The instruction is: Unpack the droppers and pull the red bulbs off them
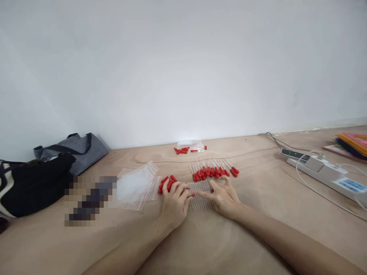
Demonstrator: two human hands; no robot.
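My left hand (175, 200) is closed, with a small red rubber dropper bulb (193, 194) at its thumb and fingertips. More red bulbs (161, 187) lie in a pile beside and partly under its fingers. Over a row of thin clear glass tubes (200, 206) rests my right hand (226, 198), its fingers spread and one tip close to the held bulb. Whether a tube is between those fingers is too fine to see. Just behind lies a row of droppers (213, 172), clear tubes with red bulbs on their near ends.
Clear zip bags (134, 187) lie left of the bulbs. Further red bulbs (182, 150) sit by a plastic bag (195, 145) near the wall. A white power strip (329, 173) with cables is at right, beside colourful folders (354, 143). Black (37, 187) and striped bags (91, 151) stand left.
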